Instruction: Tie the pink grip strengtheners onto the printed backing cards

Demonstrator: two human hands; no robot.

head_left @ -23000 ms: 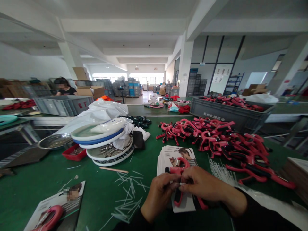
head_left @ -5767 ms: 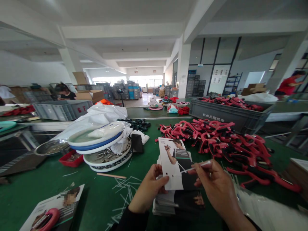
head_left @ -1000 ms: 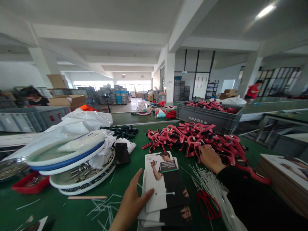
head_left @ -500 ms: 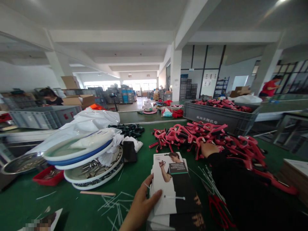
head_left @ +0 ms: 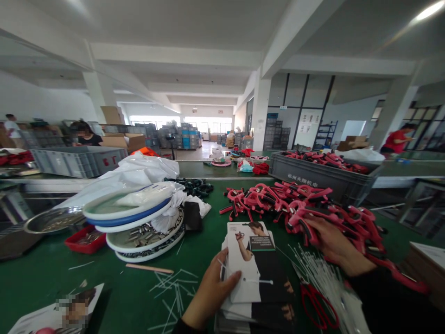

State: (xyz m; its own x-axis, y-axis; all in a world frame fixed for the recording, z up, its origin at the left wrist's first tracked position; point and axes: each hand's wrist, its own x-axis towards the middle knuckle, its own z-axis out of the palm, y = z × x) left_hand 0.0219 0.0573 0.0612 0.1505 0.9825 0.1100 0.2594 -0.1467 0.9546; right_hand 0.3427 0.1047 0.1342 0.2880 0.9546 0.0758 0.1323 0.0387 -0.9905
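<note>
Open left hand on printed cards; right hand gripping a red hand grip.
The grip lies ahead and right of the cards, whose long axis points away; right hand nearer.

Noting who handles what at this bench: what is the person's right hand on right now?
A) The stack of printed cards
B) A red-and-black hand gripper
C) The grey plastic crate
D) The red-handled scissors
B. The right hand is closed around a red-and-black hand gripper in the pile, while the left hand lies on the printed cards.
</note>
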